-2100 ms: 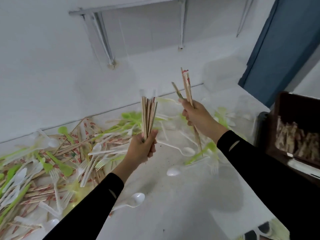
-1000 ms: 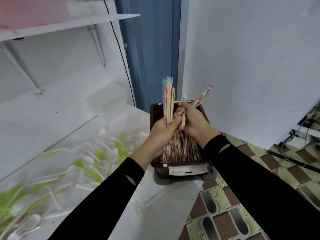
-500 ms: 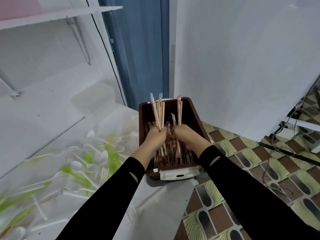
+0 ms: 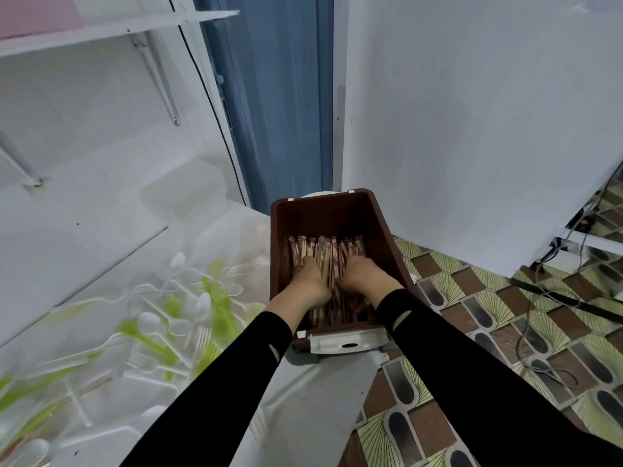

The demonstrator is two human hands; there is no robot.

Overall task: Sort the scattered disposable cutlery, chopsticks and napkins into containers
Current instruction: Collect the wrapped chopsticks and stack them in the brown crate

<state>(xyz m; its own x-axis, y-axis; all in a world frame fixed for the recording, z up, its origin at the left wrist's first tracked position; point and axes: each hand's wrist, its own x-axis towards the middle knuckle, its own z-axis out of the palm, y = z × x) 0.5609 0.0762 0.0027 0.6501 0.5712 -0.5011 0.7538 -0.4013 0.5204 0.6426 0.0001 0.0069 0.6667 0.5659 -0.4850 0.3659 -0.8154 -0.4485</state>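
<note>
One left hand (image 4: 308,284), one right hand (image 4: 365,276), one brown box (image 4: 323,214). Chopsticks (image 4: 323,247), spoons (image 4: 202,303) and forks (image 4: 202,335): too many to count.

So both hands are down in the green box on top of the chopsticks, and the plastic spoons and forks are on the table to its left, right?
Not quite: the box is dark brown, not green. The head view shows the left hand and right hand down in it on the chopsticks, with the plastic spoons and forks on the table to its left.

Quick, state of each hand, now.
Left hand: down on the chopsticks in the brown box; grip cannot be told.
Right hand: on the chopsticks too; grip cannot be told.
</note>
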